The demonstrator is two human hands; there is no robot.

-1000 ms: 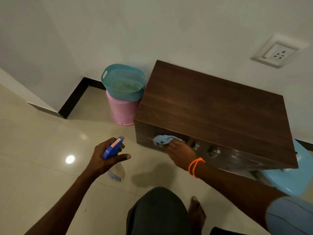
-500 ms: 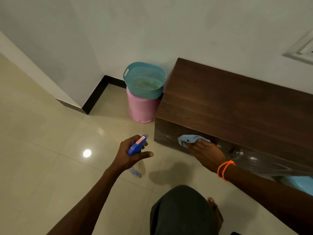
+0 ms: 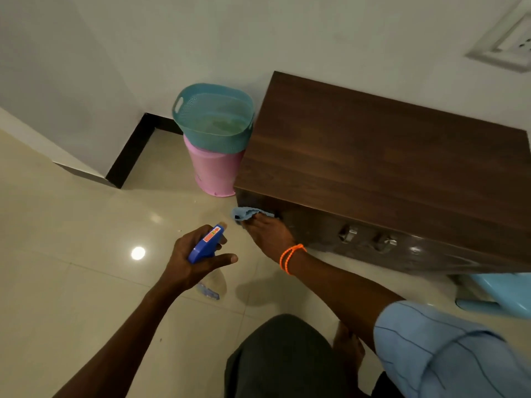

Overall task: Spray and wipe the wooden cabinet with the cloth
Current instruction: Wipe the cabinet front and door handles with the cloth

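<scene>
Against dark glossy wooden cabinet (image 3: 388, 168) front, crumpled blue cloth (image 3: 247, 214)

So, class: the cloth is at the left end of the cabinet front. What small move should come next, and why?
Probably draw the right hand and cloth rightward along the cabinet front toward the metal handles. The cloth sits at the left corner, so the front's other side looks unwiped.

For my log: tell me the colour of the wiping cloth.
Light blue; the cloth shows best in the head view.
</scene>
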